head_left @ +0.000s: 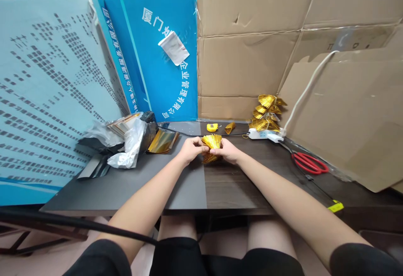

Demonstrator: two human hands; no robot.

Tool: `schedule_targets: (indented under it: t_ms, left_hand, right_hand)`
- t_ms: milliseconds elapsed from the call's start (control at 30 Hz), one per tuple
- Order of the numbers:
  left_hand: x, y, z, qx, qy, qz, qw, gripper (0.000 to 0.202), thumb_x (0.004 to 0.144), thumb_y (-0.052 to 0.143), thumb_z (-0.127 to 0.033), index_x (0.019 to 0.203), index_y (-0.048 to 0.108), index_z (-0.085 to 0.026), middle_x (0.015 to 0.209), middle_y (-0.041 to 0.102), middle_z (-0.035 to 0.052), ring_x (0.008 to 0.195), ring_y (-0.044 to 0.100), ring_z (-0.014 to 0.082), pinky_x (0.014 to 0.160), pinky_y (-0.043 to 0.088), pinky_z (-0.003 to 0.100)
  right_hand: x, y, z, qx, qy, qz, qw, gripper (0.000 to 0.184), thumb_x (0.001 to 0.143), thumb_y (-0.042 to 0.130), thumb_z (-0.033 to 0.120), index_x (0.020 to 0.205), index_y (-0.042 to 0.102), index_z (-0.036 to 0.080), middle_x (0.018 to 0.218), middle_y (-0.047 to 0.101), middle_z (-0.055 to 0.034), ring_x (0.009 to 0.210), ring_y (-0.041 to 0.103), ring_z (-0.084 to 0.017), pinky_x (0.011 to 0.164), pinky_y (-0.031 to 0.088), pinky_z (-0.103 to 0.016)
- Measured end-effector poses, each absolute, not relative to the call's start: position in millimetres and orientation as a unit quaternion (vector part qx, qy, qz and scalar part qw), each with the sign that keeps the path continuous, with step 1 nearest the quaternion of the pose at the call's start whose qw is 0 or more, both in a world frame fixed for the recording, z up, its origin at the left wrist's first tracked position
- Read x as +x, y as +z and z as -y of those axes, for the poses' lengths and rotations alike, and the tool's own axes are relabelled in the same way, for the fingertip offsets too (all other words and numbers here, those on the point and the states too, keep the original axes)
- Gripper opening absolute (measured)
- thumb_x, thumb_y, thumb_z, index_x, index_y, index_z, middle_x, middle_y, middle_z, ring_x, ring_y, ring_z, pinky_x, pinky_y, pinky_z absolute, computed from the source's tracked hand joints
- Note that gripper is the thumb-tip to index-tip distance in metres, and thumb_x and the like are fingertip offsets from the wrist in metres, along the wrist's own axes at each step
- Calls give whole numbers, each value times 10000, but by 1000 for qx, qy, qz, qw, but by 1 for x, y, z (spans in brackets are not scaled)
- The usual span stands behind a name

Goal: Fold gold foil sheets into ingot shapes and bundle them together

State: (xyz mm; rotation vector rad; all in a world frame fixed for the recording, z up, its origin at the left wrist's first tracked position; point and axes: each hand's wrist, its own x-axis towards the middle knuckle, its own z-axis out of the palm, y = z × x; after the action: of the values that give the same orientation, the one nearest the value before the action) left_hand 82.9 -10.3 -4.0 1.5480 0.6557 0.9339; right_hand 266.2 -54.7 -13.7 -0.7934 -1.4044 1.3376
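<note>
Between my hands, a little above the table, is a bundle of pleated gold foil paper (212,141), fanned out at its top. My left hand (192,150) grips it from the left with thumb and fingers. From the right, my right hand (229,151) pinches the same bundle near its middle. The lower part of the bundle is partly hidden by my fingers. Just behind it lie a yellow tape measure (212,127) and a small folded gold piece (230,127).
Stacked gold fans (267,114) stand by a white power strip (264,134). Red-handled scissors (310,163) lie at right, near a yellow-tagged black tie (335,206). Gold sheets (163,141) and crumpled plastic wrapping (127,143) sit at left. Cardboard (248,53) and blue panels (157,82) wall the table.
</note>
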Motion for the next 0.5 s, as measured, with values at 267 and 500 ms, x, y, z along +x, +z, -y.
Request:
schedule_targets:
  t_ms: [267,500]
  left_hand:
    - [85,-2,11,680,411,-306,525,671,566,827,-727,876,669,-153,705,628,-27,619,516,70,625,426,218]
    - [82,-6,6,708,389,-347,476,574,681,747,-690,898,666,-165,704,584,-26,658,487,87,635,400,227]
  right_hand:
    - [282,1,60,-399,569,559,452,771,654,815,658,1247,601,213,1201,722,-138,921,738,-259,855,605,-445]
    - [356,32,72,-628,426,552,345,736,843,639,626,1449,450,255,1408,624,-141,1122,703,-268,934,591,-457]
